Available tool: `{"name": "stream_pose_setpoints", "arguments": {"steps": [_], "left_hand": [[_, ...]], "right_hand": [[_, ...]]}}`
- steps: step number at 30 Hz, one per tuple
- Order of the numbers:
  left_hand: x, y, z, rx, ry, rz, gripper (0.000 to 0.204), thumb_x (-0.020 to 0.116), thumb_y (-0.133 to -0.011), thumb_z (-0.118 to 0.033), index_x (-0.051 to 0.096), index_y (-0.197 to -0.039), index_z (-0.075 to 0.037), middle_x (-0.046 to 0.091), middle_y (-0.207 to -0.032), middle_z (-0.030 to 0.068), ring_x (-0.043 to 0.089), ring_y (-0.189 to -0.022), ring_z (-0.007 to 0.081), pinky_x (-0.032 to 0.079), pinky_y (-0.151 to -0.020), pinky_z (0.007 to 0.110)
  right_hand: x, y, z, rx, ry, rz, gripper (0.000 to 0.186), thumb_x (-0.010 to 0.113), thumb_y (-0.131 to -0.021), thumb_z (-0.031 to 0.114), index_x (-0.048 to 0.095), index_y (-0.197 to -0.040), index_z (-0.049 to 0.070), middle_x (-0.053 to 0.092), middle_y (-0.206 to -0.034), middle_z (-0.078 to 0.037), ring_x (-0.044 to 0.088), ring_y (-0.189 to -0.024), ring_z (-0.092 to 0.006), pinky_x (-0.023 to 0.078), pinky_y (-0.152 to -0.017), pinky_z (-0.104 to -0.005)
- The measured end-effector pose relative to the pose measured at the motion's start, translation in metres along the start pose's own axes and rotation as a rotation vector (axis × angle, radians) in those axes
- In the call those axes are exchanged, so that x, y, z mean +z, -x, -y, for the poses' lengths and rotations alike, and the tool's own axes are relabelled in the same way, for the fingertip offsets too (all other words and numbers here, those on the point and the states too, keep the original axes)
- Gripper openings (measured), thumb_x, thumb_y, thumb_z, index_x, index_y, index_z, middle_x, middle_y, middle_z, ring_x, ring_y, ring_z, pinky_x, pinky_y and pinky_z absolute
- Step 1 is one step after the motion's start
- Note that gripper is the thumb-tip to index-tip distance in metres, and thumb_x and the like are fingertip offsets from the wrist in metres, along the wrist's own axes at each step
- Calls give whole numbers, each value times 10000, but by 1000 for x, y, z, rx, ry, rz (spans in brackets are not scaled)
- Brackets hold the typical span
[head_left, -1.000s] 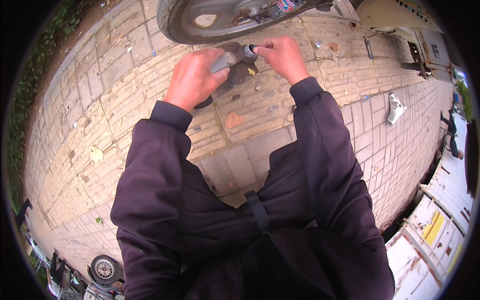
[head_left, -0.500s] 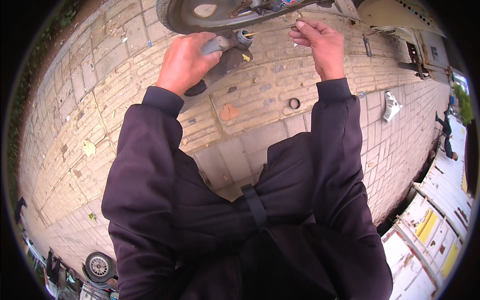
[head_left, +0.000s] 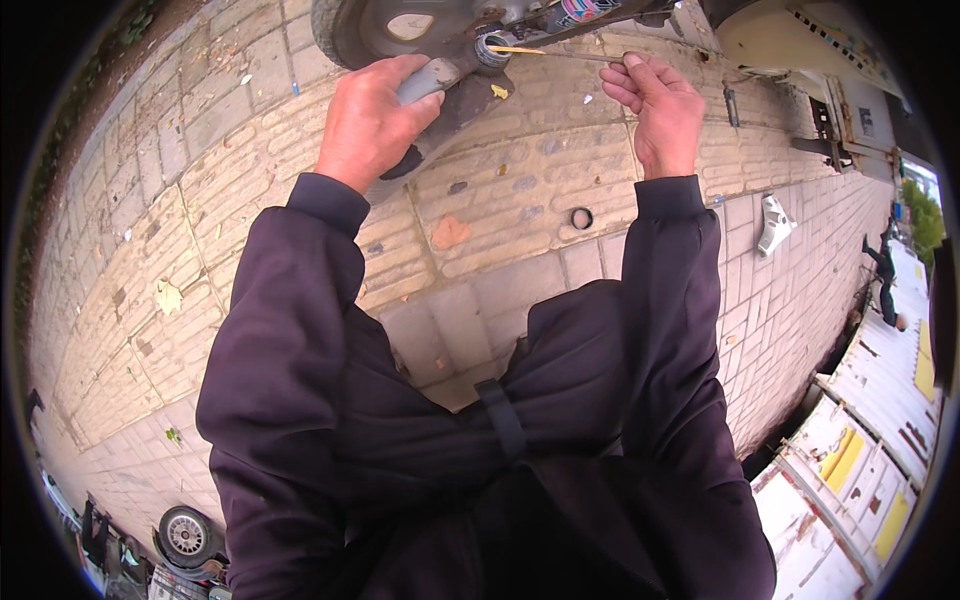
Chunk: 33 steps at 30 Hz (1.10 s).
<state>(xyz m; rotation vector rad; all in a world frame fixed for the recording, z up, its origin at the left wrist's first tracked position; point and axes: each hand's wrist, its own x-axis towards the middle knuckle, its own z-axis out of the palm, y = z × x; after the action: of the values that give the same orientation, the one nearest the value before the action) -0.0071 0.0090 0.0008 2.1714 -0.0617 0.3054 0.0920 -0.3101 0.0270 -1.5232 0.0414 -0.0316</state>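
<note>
My left hand (head_left: 370, 125) is wrapped round the grey, blocky end of a dark metal part (head_left: 430, 80). A round metal collar (head_left: 493, 50) with an open mouth sits just beyond that hand; whether it belongs to the same part I cannot tell. My right hand (head_left: 662, 112) pinches the far end of a thin stick (head_left: 575, 55) between thumb and fingertips. The stick's yellowish tip reaches into the mouth of the collar. Behind both hands a grey wheel with a dark tyre (head_left: 340, 35) lies along the top edge.
On the paving lie a black ring (head_left: 581, 218), a white bracket-like piece (head_left: 775, 225), a dark rod-shaped piece (head_left: 731, 107) and dry leaves (head_left: 169, 296). A beige vehicle body (head_left: 770, 35) stands at upper right. A car wheel (head_left: 187, 536) shows at lower left, a person (head_left: 884, 280) at far right.
The right hand has moved slightly right and down, and more of the stick now shows. The view has shifted, so more of the wheel is in sight. The left hand keeps its grip.
</note>
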Motion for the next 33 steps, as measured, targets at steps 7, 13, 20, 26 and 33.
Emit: {"name": "stream_pose_setpoints", "arguments": {"steps": [7, 13, 20, 26, 33], "left_hand": [[6, -2, 5, -52, -35, -47, 473, 802, -880, -249, 752, -1255, 35, 770, -1166, 259, 741, -1062, 429, 581, -947, 467], [7, -2, 8, -7, -62, -79, 457, 795, -885, -245, 754, -1244, 34, 769, -1144, 270, 741, -1053, 439, 583, -939, 473], [5, -1, 7, -15, -32, -71, 451, 792, -878, -248, 758, -1234, 26, 770, -1128, 265, 740, -1034, 442, 582, -929, 476], [5, 0, 7, -25, -50, -70, 424, 791, -879, -253, 766, -1221, -4, 773, -1126, 244, 728, -1030, 445, 576, -923, 486], [5, 0, 7, -32, -60, -63, 426, 792, -883, -255, 765, -1230, -10, 771, -1129, 244, 726, -1034, 444, 573, -927, 490]], "right_hand": [[1, -4, -3, -36, -107, -89, 233, 729, -1027, 34, 684, -1150, -158, 762, -1027, -235, 806, -911, -312, 694, -798, -368], [20, -11, -4, -153, -107, -93, 201, 731, -1022, 17, 681, -1123, -150, 761, -1013, -213, 806, -904, -290, 694, -808, -358], [38, -11, -6, -336, 106, -52, 236, 732, -1031, 15, 684, -1172, -168, 771, -1012, -223, 813, -890, -290, 701, -804, -359], [50, -3, 1, -425, 201, -36, 214, 735, -1027, 16, 708, -1162, -149, 776, -994, -178, 809, -887, -243, 696, -805, -353], [57, 1, 6, -487, 180, -22, 216, 742, -1016, 6, 717, -1169, -143, 778, -987, -169, 806, -884, -224, 688, -818, -337]]}}
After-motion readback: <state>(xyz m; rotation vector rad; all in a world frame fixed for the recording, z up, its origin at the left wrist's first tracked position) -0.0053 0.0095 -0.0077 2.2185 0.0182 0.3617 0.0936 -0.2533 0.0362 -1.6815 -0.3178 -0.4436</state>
